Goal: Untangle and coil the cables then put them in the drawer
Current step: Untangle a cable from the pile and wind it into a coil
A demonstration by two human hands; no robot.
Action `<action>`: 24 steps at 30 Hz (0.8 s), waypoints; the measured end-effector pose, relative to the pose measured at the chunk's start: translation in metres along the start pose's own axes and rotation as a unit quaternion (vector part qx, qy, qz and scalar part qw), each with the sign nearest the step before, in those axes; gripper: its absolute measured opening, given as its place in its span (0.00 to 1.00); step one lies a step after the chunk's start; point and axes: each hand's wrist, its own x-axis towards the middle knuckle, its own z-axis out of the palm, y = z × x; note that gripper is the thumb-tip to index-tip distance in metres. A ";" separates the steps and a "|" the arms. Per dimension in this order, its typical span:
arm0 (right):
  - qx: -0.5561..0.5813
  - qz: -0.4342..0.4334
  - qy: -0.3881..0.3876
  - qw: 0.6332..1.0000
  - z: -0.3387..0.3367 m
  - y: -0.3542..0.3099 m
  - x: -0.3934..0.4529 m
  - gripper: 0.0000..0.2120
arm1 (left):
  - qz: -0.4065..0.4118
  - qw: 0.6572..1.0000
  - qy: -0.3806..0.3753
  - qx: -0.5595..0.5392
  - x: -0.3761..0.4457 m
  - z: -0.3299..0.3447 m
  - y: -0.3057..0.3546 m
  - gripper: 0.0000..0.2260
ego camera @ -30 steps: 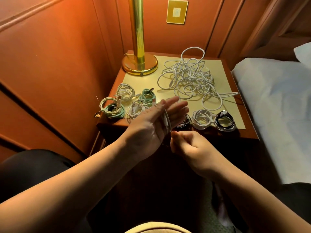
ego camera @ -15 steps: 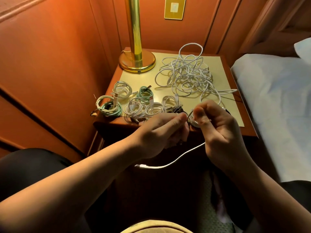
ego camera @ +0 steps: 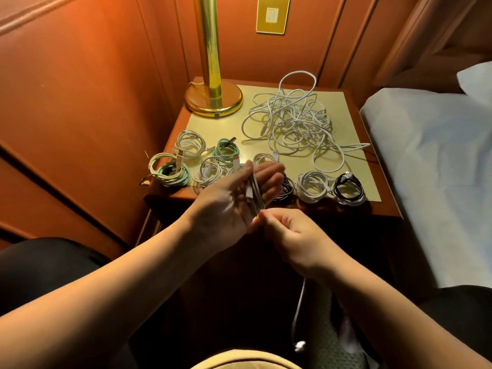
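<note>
In the head view, the person is winding a white cable point(ego camera: 254, 194) around the left hand point(ego camera: 234, 198), whose fingers are lying straight and together with several turns running across the palm. The right hand point(ego camera: 290, 235) is pinching the cable just below the left palm; the free tail point(ego camera: 298, 310) is hanging down past the wrist to a plug point(ego camera: 300, 345) near the floor. To do this turn well, the right hand should probably be feeding the tail with light, even tension, laying each loop beside the last so none cross, and leaving enough tail to wrap round the bundle.

On the nightstand point(ego camera: 383, 209), a row of finished coils point(ego camera: 202, 166) is sitting along the front edge, white, green and black, while a tangle point(ego camera: 298, 121) of white cables is waiting behind them, near the brass lamp point(ego camera: 213, 97). A bed point(ego camera: 436, 161) is standing to the right. The drawer seems to be below the top, in shadow, and whether it is open cannot be told. The forearms and the dangling tail are hanging in front of it.
</note>
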 end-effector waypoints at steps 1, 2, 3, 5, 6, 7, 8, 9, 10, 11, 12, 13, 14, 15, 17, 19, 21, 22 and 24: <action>-0.045 -0.008 0.001 0.999 0.001 0.002 -0.002 0.19 | 0.024 1.000 0.014 0.013 0.004 -0.004 0.002 0.18; -0.075 -0.016 0.007 0.997 0.003 0.003 -0.005 0.17 | 0.053 0.997 0.025 0.045 0.008 -0.007 0.004 0.18; -0.086 -0.024 0.020 0.996 0.005 0.003 -0.007 0.16 | 0.089 0.990 0.031 0.102 0.012 -0.013 0.007 0.18; -0.079 -0.058 0.066 0.993 0.009 -0.001 -0.012 0.15 | 0.174 0.937 0.017 0.301 0.017 -0.026 0.015 0.15; -0.070 -0.080 0.090 0.990 0.009 -0.004 -0.013 0.15 | 0.213 0.879 -0.002 0.428 0.017 -0.032 0.019 0.14; -0.059 -0.097 0.113 0.987 0.008 -0.008 -0.014 0.15 | 0.234 0.802 -0.032 0.549 0.017 -0.038 0.022 0.12; -0.046 -0.110 0.131 0.984 0.005 -0.011 -0.015 0.14 | 0.242 0.722 -0.059 0.645 0.017 -0.042 0.023 0.11; -0.040 -0.121 0.145 0.981 0.002 -0.013 -0.015 0.14 | 0.236 0.666 -0.075 0.703 0.017 -0.044 0.024 0.11; -0.046 -0.132 0.156 0.978 -0.002 -0.014 -0.015 0.13 | 0.213 0.658 -0.087 0.717 0.016 -0.043 0.022 0.11; -0.062 -0.145 0.166 0.974 -0.006 -0.016 -0.015 0.12 | 0.181 0.685 -0.098 0.699 0.014 -0.041 0.020 0.12; -0.082 -0.159 0.181 0.967 -0.010 -0.016 -0.014 0.12 | 0.152 0.723 -0.108 0.665 0.014 -0.038 0.017 0.14; -0.095 -0.173 0.198 0.960 -0.014 -0.014 -0.012 0.11 | 0.126 0.761 -0.115 0.626 0.014 -0.033 0.014 0.16; -0.097 -0.182 0.214 0.955 -0.019 -0.011 -0.010 0.10 | 0.104 0.795 -0.122 0.586 0.014 -0.029 0.010 0.17; -0.086 -0.181 0.222 0.954 -0.022 -0.008 -0.008 0.09 | 0.080 0.826 -0.133 0.542 0.013 -0.025 0.006 0.18; -0.018 -0.172 0.213 0.962 -0.028 -0.002 -0.003 0.07 | 0.018 0.884 -0.149 0.443 0.012 -0.018 0.002 0.19; 0.059 -0.154 0.187 0.968 -0.029 0.000 0.002 0.08 | -0.048 0.919 -0.164 0.355 0.010 -0.015 -0.001 0.19; 0.077 -0.131 0.165 0.974 -0.027 -0.002 0.005 0.09 | -0.094 0.940 -0.178 0.276 0.007 -0.015 -0.001 0.20; 0.076 -0.123 0.150 0.978 -0.024 -0.002 0.006 0.10 | -0.105 0.949 -0.182 0.236 0.007 -0.016 -0.001 0.19; 0.078 -0.092 0.103 0.987 -0.017 0.004 0.008 0.13 | -0.104 0.965 -0.176 0.167 0.007 -0.019 0.001 0.17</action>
